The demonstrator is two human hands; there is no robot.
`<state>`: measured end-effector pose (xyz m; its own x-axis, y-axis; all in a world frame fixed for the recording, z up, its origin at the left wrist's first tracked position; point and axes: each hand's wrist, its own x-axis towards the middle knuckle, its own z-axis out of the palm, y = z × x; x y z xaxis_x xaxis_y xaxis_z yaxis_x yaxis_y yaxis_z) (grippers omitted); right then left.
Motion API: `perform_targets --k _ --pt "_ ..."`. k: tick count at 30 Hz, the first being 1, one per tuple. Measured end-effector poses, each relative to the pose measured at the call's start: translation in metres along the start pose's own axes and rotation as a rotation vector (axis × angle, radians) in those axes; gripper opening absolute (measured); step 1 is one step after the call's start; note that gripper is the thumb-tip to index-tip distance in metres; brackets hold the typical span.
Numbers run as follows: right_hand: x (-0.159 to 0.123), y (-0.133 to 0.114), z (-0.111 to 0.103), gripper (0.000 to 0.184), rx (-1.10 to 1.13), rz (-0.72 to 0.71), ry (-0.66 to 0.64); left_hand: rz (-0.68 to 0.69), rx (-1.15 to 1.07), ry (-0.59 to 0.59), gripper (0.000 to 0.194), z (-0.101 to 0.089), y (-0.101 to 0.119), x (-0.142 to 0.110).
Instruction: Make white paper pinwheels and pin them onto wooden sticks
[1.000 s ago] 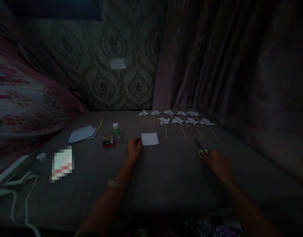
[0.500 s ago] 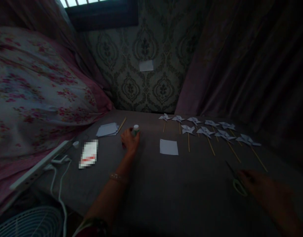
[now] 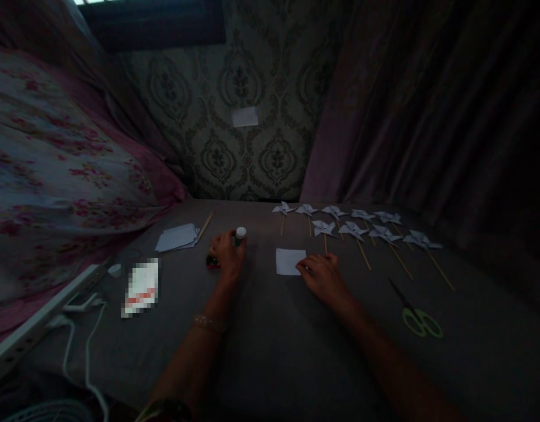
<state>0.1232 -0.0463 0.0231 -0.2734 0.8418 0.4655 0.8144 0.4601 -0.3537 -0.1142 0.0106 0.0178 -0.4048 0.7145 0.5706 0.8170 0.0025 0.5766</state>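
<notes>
My left hand (image 3: 227, 255) is curled round a small dark-green bottle with a white cap (image 3: 240, 232), which stands upright. Just left of the fingers shows a dark and red object (image 3: 213, 262), mostly covered by the hand. A white square of paper (image 3: 289, 261) lies flat in front of me. At its right edge, my right hand (image 3: 322, 275) has thumb and fingertips pinched together on the paper's lower right corner. Scissors with light green handles (image 3: 421, 323) rest on the cloth to the right of that arm, with nobody touching them.
Several paper pinwheels on sticks (image 3: 352, 230) lie in two rows at the back right. A stack of white paper (image 3: 177, 237) and some thin sticks (image 3: 205, 226) are back left. Nearer left are a blurred packet (image 3: 142, 287), a small white cap (image 3: 115, 270) and a power strip (image 3: 41, 316).
My right hand has left the scissors, now lying on the cloth, and moved left to the paper's edge. My left hand stays at the bottle. The whole view has shifted slightly.
</notes>
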Motion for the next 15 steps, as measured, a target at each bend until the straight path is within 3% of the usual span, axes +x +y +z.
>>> perform_targets --k 4,7,9,12,15 --pt "0.014 -0.007 0.013 0.017 0.313 0.109 0.084 0.050 -0.449 -0.090 0.031 -0.009 0.035 -0.018" --pt "0.015 -0.006 0.026 0.045 0.571 0.157 0.142 -0.155 -0.822 -0.288 0.036 -0.005 0.060 -0.030" --pt "0.012 -0.004 0.034 0.050 0.748 0.232 0.162 -0.314 -1.016 -0.395 0.035 0.002 0.071 -0.038" --pt "0.006 0.000 0.041 0.043 0.938 0.410 0.207 -0.485 -1.156 -0.488 0.035 0.015 0.079 -0.047" --pt "0.005 0.008 0.039 0.043 1.110 0.567 0.238 -0.532 -1.172 -0.565 0.038 0.025 0.077 -0.052"
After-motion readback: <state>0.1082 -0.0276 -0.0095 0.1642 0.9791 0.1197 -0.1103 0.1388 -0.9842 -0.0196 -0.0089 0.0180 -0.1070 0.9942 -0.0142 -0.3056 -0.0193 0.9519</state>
